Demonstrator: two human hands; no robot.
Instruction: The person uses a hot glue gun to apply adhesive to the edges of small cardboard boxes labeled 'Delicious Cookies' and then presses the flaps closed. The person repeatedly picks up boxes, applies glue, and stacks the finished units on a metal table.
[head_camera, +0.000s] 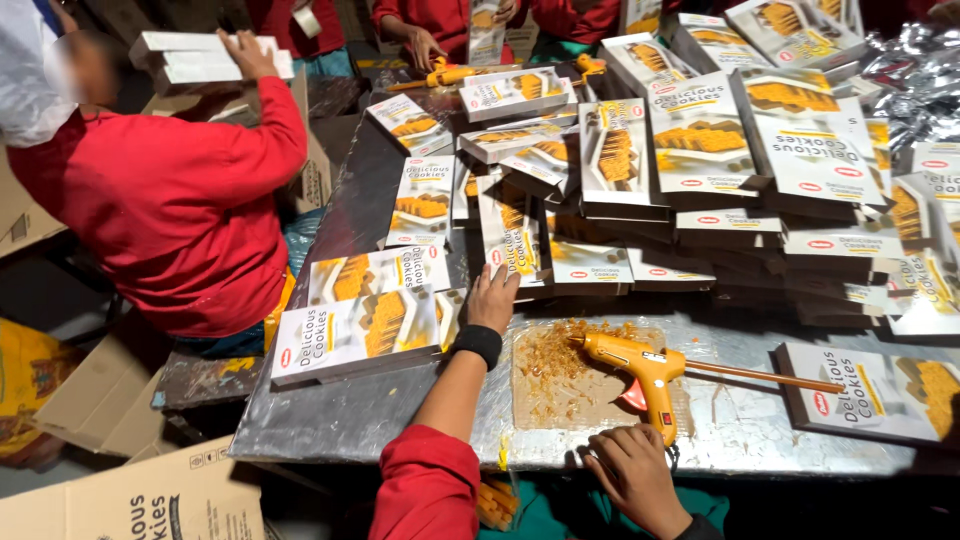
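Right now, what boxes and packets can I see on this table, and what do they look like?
Biscuit cartons: heaped across the table's far side, flat, white and yellow.
Two cartons: stacked beside the left hand, flat, white with yellow pictures.
Single carton: right edge, flat, same colours.
Brown cardboard box: bottom left, below the table.
Silver wrap: top right, crumpled.

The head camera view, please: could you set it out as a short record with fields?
Setting: metal-covered table heaped with flat printed cookie boxes
Left hand: fingers on the end of a stacked box at the near left, black wristband on the wrist
Right hand: at the near edge, by the handle of the orange glue gun, not clearly gripping it
Glue gun: standing on a mat crusted with glue drips
Others: a person in a red top at the left holds white boxes
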